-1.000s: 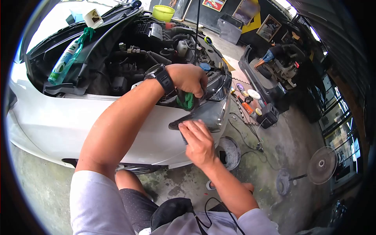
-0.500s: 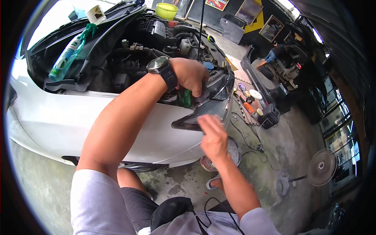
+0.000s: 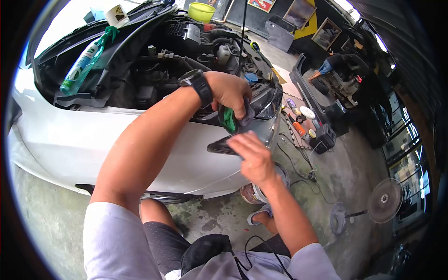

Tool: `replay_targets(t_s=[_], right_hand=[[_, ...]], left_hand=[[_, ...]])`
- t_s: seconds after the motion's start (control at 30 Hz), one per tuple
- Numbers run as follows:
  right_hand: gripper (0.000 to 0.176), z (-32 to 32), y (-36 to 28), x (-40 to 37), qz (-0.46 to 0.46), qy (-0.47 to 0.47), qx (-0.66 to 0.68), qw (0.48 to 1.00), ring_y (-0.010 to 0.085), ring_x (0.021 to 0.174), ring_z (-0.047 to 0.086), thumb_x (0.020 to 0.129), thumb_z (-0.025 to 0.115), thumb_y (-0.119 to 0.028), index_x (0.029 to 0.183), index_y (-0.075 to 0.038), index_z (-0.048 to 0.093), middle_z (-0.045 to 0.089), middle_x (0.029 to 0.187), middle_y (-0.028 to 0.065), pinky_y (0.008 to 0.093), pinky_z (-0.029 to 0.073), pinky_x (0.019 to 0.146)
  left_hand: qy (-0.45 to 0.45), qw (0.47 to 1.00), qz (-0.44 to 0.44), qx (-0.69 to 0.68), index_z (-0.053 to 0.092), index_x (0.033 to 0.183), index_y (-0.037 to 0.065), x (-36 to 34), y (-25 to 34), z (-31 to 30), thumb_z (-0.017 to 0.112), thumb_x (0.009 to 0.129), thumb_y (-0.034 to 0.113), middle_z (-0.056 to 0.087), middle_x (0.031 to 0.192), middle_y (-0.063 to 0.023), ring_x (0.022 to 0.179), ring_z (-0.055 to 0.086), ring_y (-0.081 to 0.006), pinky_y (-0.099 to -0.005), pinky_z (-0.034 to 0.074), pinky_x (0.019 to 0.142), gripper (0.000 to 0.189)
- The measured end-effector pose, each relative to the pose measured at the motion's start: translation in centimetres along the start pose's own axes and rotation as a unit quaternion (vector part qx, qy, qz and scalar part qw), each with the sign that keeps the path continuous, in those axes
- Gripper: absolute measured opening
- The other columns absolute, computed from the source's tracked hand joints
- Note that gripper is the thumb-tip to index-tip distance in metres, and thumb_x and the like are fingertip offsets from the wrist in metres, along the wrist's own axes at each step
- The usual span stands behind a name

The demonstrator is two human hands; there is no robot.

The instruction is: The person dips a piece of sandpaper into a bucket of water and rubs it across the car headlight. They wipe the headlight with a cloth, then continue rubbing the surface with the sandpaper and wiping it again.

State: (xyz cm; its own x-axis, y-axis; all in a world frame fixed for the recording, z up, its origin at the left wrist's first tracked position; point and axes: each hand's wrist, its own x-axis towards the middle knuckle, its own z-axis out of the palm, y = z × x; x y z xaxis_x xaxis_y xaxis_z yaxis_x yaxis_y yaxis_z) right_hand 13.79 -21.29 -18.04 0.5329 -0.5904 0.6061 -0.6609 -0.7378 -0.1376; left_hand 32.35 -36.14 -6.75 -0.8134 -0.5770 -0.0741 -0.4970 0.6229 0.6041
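My left hand (image 3: 232, 93), with a black watch on its wrist, is closed around a green and dark grey cloth-like bundle (image 3: 228, 120) above the car's front corner. Just below it, my right hand (image 3: 254, 157) lies over the headlight (image 3: 221, 145) with its fingers stretched out flat. Motion blurs the right fingertips slightly, and I see nothing held in that hand. Part of the headlight is covered by both hands. The white fender (image 3: 186, 158) borders the lamp on the near side.
The engine bay (image 3: 186, 63) is exposed. A clear green spray bottle (image 3: 83, 67) lies by the windshield, near a white cup (image 3: 116, 17). A bucket (image 3: 254, 192) stands below the bumper. Cables, a fan (image 3: 384, 199) and polishing gear are right. Another person (image 3: 326, 66) works farther back.
My right hand has slid a little left and up across the headlight. The left hand keeps its grip on the bundle, more of whose green shows. The whole view has shifted slightly.
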Motion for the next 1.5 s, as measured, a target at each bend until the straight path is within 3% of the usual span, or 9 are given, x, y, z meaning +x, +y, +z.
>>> replay_targets(t_s=[0.23,0.43,0.67,0.9,0.97,1.1,1.23,1.3,1.5], right_hand=[[0.043,-0.1,-0.6,0.9,-0.036,-0.01,0.063,0.997,0.0339,0.111,0.071,0.073,0.058,0.015,0.11,0.003,0.076,0.074,0.115,0.0159,0.0516,0.053,0.108],[0.039,0.4,-1.4,1.1,-0.027,-0.001,-0.009,1.0,0.0324,0.111,0.07,0.076,0.06,0.012,0.111,0.002,0.076,0.073,0.115,0.0153,0.0522,0.051,0.109],[0.038,-0.4,0.6,0.4,-0.022,-0.007,-0.001,1.0,0.0336,0.108,0.068,0.075,0.061,0.012,0.11,0.004,0.073,0.07,0.111,0.0137,0.0482,0.053,0.103],[0.035,-0.4,-0.6,0.8,-0.038,0.005,-0.014,0.999,0.0358,0.102,0.069,0.075,0.059,0.013,0.106,0.006,0.073,0.07,0.106,0.0167,0.0492,0.053,0.098],[0.037,-0.4,0.1,0.6,-0.013,0.008,0.005,1.0,0.0362,0.102,0.069,0.075,0.058,0.014,0.107,0.006,0.073,0.07,0.106,0.0173,0.051,0.053,0.099],[0.04,1.0,-2.5,0.7,-0.016,0.049,0.016,0.999,0.034,0.107,0.07,0.074,0.058,0.013,0.11,0.004,0.075,0.071,0.111,0.0159,0.0507,0.052,0.104],[0.04,0.1,0.1,-0.2,-0.025,0.0,-0.009,1.0,0.0358,0.108,0.069,0.074,0.059,0.013,0.11,0.004,0.074,0.071,0.112,0.0169,0.0491,0.054,0.103],[0.049,-0.2,0.5,-0.6,0.04,0.028,-0.018,0.999,0.04,0.11,0.069,0.068,0.055,0.015,0.112,0.006,0.073,0.071,0.112,0.0203,0.0541,0.052,0.106],[0.049,1.3,-1.9,-0.3,0.0,0.04,0.019,0.999,0.0399,0.113,0.069,0.068,0.056,0.014,0.112,0.004,0.074,0.071,0.115,0.0191,0.0548,0.051,0.109]], left_hand=[[-0.012,1.0,0.005,0.002,0.071,0.128,0.002,0.2,0.0,0.4,0.082,0.072,0.028,0.075,0.098,-0.014,0.076,0.073,-0.0236,-0.0355,0.062,0.056,0.062],[0.02,0.999,0.026,0.021,0.072,0.125,0.002,0.3,0.3,0.0,0.082,0.072,0.028,0.074,0.092,-0.0144,0.072,0.072,-0.022,-0.0342,0.059,0.053,0.06],[0.021,0.995,0.007,0.098,0.076,0.121,0.003,1.2,-1.1,0.3,0.081,0.069,0.031,0.078,0.105,-0.0207,0.101,0.075,-0.0356,-0.0424,0.058,0.088,0.06],[-0.02,0.996,-0.042,0.082,0.075,0.123,0.004,0.1,0.2,0.0,0.081,0.069,0.031,0.078,0.102,-0.019,0.091,0.076,-0.033,-0.042,0.06,0.076,0.06],[0.003,0.988,0.007,0.153,0.075,0.125,0.004,0.7,-0.2,0.3,0.081,0.07,0.031,0.078,0.1,-0.0183,0.088,0.076,-0.0323,-0.0418,0.06,0.072,0.061],[0.017,0.985,0.025,0.171,0.075,0.125,0.004,0.9,-0.2,0.6,0.08,0.071,0.03,0.077,0.107,-0.0189,0.096,0.076,-0.0334,-0.0424,0.06,0.079,0.06],[-0.012,0.993,-0.031,0.11,0.075,0.124,0.004,0.6,-0.3,0.3,0.079,0.07,0.03,0.077,0.112,-0.0194,0.104,0.075,-0.0351,-0.0427,0.059,0.087,0.06],[-0.007,0.987,0.029,0.157,0.075,0.125,0.004,1.2,-0.5,0.5,0.08,0.069,0.029,0.077,0.113,-0.0193,0.107,0.074,-0.0361,-0.0428,0.059,0.091,0.061],[-0.006,0.988,0.025,0.15,0.075,0.127,0.007,1.1,-1.0,0.6,0.08,0.067,0.028,0.077,0.113,-0.0188,0.108,0.073,-0.0366,-0.0436,0.059,0.092,0.064]])
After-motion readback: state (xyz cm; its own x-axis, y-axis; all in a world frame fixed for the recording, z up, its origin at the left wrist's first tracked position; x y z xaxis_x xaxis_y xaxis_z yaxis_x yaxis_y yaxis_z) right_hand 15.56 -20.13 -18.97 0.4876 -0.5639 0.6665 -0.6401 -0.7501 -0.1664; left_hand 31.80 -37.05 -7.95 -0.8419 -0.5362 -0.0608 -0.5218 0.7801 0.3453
